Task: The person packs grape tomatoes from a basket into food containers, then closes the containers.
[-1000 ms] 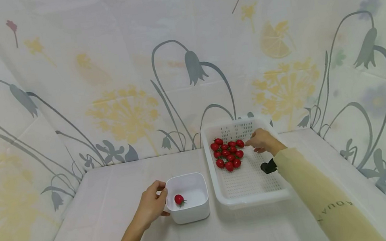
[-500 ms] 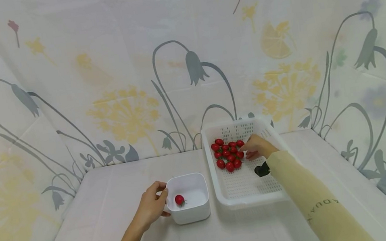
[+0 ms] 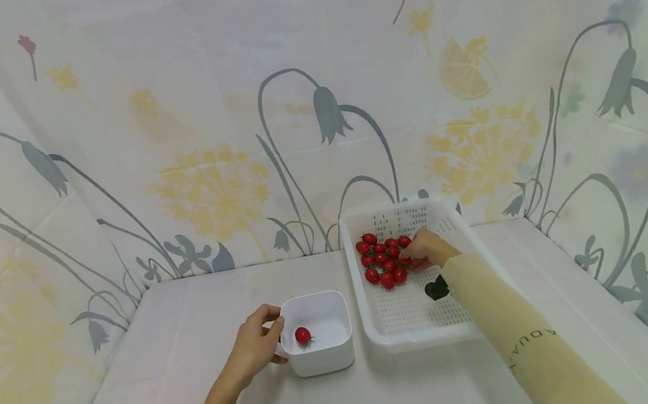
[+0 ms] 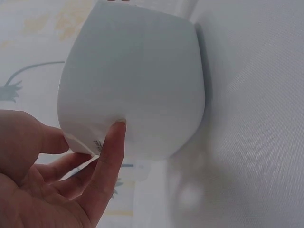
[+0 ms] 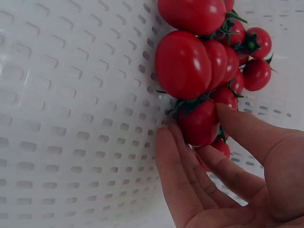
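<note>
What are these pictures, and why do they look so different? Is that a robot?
No robot: those are a person's bare left hand and right hand. The wide picture looks down from the person's head. The close-up of the white box comes from the left wrist, and the one with big-looking tomatoes from the right wrist. On the white table stand that box, with one small red tomato inside, and a white basket full of holes, where more tomatoes lie bunched together. The left hand's grip is on the box, and the right hand's grip is around one nearby tomato in the basket.
</note>
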### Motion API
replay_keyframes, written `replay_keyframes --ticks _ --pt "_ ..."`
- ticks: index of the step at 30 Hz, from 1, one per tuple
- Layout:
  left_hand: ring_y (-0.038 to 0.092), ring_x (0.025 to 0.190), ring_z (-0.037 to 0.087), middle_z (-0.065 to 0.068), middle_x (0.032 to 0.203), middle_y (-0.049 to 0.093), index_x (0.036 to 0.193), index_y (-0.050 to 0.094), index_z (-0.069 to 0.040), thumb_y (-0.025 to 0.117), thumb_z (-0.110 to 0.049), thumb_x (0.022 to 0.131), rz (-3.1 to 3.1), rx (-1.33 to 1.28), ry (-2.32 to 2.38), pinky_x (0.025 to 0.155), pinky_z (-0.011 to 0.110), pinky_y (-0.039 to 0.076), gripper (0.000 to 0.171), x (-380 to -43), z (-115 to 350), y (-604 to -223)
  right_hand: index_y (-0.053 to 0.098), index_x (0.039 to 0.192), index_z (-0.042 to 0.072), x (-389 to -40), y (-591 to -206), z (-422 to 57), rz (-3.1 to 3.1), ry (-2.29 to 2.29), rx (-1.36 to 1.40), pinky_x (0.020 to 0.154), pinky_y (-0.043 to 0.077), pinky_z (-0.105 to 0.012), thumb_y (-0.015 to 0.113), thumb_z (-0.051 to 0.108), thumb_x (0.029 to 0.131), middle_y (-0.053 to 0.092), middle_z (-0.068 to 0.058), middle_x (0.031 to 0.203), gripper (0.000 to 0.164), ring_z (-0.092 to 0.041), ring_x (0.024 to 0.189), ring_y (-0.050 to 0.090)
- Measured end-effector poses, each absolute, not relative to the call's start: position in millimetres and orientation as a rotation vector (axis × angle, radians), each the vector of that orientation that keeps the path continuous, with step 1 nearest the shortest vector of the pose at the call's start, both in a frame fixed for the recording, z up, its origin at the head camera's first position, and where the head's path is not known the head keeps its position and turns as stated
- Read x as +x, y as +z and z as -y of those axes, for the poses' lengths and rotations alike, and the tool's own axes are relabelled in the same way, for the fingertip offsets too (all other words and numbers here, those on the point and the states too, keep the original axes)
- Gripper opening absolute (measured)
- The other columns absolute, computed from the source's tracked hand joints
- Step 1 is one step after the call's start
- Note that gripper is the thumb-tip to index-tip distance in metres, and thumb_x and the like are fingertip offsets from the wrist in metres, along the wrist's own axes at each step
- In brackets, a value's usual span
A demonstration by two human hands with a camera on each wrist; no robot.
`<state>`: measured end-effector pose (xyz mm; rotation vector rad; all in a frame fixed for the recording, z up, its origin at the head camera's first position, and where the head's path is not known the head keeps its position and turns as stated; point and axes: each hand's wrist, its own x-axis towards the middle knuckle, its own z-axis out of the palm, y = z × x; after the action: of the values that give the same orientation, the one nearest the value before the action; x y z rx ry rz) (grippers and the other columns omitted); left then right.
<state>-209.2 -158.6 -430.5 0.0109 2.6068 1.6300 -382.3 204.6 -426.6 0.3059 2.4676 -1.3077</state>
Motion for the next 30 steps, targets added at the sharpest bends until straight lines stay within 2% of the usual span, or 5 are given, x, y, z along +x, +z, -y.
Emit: replay_keyframes --ticks 6,12,18,23,30 --pt "0.066 0.090 0.030 0.023 0.137 0.058 0.128 0.058 0.000 0.054 -0.011 0.105 -2.602 0.014 1.632 0.057 0.038 0.064 0.026 -209 158 -431 0.055 0.107 -0.011 -384 -430 -202 -2.494 -1.319 0.286 0.079 0.065 -0.043 0.071 -0.004 0.088 0.063 -0.018 0.091 0.025 -0.024 0.072 0.069" --pt "0.067 0.089 0.029 0.023 0.136 0.058 0.127 0.058 0.001 0.054 -0.011 0.105 -2.602 0.023 1.648 0.056 0.038 0.064 0.025 -210 159 -432 0.059 0.102 -0.010 -384 -427 -202 -2.532 -1.314 0.258 0.074 0.066 -0.038 0.073 -0.004 0.087 0.062 -0.017 0.092 0.022 -0.023 0.073 0.070" --pt "0.067 0.089 0.030 0.023 0.136 0.058 0.126 0.059 0.001 0.054 -0.010 0.105 -2.605 0.030 1.657 0.055 0.039 0.064 0.024 -210 158 -433 0.062 0.109 -0.014 -380 -419 -204 -2.450 -1.405 0.200 0.085 0.064 -0.042 0.070 -0.004 0.091 0.065 -0.015 0.092 0.023 -0.024 0.079 0.069" --pt "0.067 0.092 0.031 0.022 0.136 0.058 0.126 0.059 0.001 0.054 -0.011 0.105 -2.609 0.034 1.656 0.055 0.038 0.064 0.025 -211 158 -433 0.059 0.119 -0.019 -377 -410 -210 -2.408 -1.456 0.121 0.093 0.061 -0.046 0.067 -0.004 0.093 0.065 -0.015 0.095 0.031 -0.022 0.080 0.068" --pt "0.067 0.093 0.031 0.023 0.135 0.058 0.127 0.058 0.001 0.054 -0.011 0.105 -2.615 0.015 1.644 0.055 0.038 0.064 0.026 -210 158 -433 0.054 0.123 -0.022 -376 -401 -215 -2.364 -1.530 0.043 0.090 0.062 -0.044 0.065 -0.002 0.096 0.071 -0.021 0.102 0.036 -0.018 0.077 0.069"
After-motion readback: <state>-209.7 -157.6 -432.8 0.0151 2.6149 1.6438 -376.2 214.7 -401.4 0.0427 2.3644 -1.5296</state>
